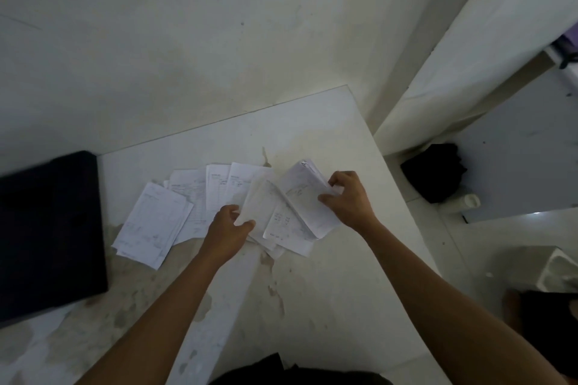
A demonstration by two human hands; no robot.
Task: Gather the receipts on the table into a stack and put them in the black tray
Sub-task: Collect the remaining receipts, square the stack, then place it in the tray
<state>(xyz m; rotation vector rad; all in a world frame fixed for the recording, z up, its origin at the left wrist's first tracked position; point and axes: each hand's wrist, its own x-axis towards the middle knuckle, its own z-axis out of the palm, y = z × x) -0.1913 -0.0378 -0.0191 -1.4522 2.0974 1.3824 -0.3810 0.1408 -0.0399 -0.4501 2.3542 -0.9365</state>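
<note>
Gripping a receipt bundle (305,197) in your right hand (347,201), you pinch a loose receipt (261,201) with your left hand (230,230) above the counter (328,291).

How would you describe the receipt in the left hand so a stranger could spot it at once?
On the white table, right of the black tray, receipts lie fanned out. At the fan's right end the left hand pinches one receipt by its near edge, beside the stack in the right hand. It is the only single sheet lifted; the rest lie flat.
</note>
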